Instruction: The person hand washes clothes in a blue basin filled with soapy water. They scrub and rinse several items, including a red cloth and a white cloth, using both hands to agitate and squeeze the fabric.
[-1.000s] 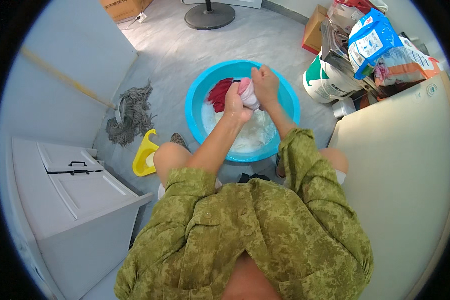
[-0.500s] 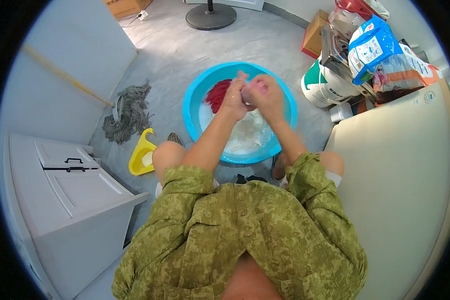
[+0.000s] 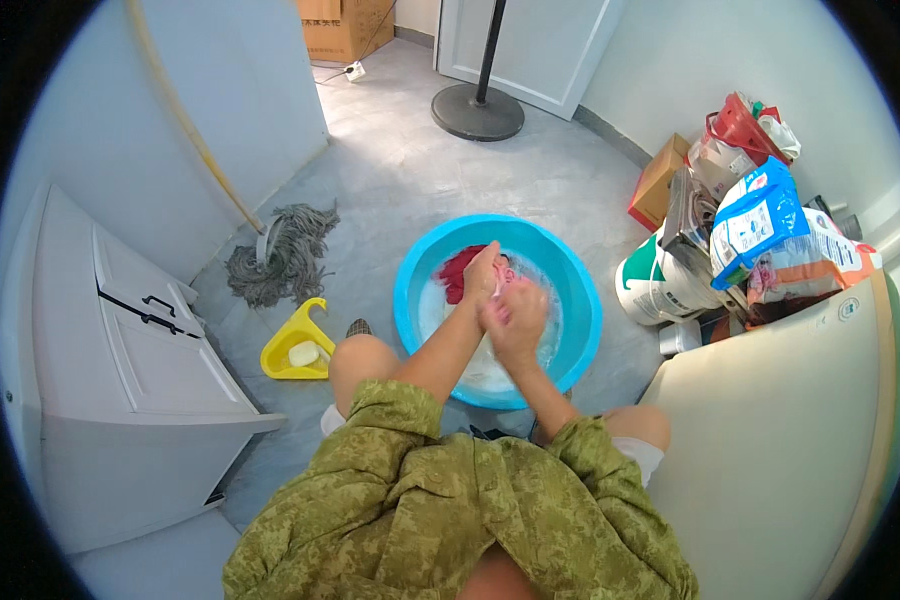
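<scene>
The pink cloth (image 3: pixel 504 277) is bunched over the basin (image 3: pixel 578 320), the left hand (image 3: pixel 482 276) closed around it, the blurred right hand (image 3: pixel 519 313) curled shut on it too. This looks like hand-scrubbing; another rub calls for firm, slip-free grips.

Head-worn view (wide fisheye), from above, facing steeply down
</scene>
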The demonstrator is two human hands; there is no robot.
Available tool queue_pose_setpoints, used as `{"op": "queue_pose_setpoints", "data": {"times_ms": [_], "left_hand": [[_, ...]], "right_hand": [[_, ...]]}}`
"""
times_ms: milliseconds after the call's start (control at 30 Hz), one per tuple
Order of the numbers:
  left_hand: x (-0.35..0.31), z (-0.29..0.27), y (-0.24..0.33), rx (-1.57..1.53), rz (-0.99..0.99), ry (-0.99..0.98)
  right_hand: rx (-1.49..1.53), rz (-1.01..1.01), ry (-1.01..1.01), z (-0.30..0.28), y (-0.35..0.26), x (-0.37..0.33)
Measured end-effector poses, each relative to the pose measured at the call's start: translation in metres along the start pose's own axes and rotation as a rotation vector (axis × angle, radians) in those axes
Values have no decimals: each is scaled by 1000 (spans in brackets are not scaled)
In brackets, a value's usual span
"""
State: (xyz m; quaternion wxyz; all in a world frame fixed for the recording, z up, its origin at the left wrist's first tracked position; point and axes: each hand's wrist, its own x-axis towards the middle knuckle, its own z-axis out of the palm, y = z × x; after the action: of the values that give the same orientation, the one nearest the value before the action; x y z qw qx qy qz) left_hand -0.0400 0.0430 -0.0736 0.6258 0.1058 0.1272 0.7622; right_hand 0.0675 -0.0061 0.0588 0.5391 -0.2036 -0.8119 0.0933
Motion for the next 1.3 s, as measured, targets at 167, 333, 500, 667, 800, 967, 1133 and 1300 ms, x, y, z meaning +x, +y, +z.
{"op": "queue_pose_setpoints", "data": {"times_ms": [167,333,500,667,800,967,1133,1300], "left_hand": [[-21,70,-37,209,-20,583],[-6,45,-17,225,26,463],[-9,36,-12,-109,-24,404],[-30,100,-37,230,-47,543],[-2,1,-14,83,-64,253],[-19,83,-38,-101,-119,489],[-13,47,-26,229,-53,415],[-22,66,-6,-108,-185,232]], "right_hand": [[-214,470,-209,-5,81,5],[-105,293,-107,-5,35,8],[-210,121,-131,15,25,-17],[-192,504,-120,-8,84,9],[34,196,-123,-2,13,-12],[-299,468,-221,-1,70,-10],[-20,424,-116,-6,53,9],[-141,1,-65,10,23,-23]]}}
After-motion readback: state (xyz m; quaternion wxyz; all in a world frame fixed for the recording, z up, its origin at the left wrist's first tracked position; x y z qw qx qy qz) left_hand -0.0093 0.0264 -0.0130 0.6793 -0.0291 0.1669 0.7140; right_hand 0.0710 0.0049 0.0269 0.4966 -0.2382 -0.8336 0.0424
